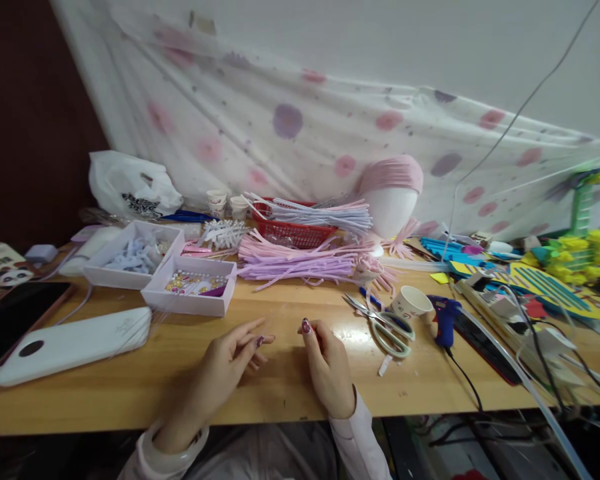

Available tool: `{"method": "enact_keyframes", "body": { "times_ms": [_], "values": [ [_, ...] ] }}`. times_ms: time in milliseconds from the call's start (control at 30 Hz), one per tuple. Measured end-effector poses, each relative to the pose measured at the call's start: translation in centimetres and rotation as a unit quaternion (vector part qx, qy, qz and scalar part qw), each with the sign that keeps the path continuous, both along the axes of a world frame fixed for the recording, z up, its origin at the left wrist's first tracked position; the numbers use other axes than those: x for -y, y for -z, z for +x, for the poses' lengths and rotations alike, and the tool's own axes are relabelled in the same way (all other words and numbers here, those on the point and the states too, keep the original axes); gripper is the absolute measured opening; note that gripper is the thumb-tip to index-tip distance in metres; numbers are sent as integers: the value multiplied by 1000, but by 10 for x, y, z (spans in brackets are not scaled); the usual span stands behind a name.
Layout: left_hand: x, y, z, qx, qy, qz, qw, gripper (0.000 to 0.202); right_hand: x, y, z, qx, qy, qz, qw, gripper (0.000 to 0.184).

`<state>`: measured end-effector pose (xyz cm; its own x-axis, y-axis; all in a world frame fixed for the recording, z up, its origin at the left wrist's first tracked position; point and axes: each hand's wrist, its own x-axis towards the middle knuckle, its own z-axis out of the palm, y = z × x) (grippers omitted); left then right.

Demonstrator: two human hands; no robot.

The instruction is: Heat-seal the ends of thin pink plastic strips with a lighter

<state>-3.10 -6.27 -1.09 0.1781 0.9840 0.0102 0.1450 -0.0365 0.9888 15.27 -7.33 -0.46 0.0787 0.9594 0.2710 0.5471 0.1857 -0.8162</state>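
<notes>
My left hand (235, 353) hovers over the front of the wooden table (280, 403), fingers loosely bent and apart, holding nothing I can see. To its right, my right hand (326, 360) is closed, with the thumb pressed on the curled fingers; whether something small is inside is hidden. Beyond both hands lies a bundle of pink and purple pipe cleaners (300, 263). Scissors (385, 327) with pale green handles rest right of my right hand. Nearest my left hand is a white box (193, 303) of beads and gems.
A second white box (130, 280) holds pale pieces. Behind stand a red basket (300, 233) and a mannequin head (391, 200). At right are a paper cup (411, 301), blue glue gun (445, 320), power strip (505, 317) and cables. A white power bank-like device (75, 347) lies left.
</notes>
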Motion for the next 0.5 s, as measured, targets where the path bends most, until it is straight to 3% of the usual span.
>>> {"method": "enact_keyframes", "body": {
  "times_ms": [233, 367, 500],
  "values": [
    [4, 6, 1, -156, -119, 103, 975, 20, 0, 0, 1, 21, 39, 8, 999, 35],
    [7, 6, 3, -205, -147, 183, 950, 17, 0, -2, -1, 51, 31, 0, 998, 34],
    [10, 5, 6, -216, -139, 262, 930, 17, 1, -1, -1, 69, 35, -2, 997, 28]
  ]
}}
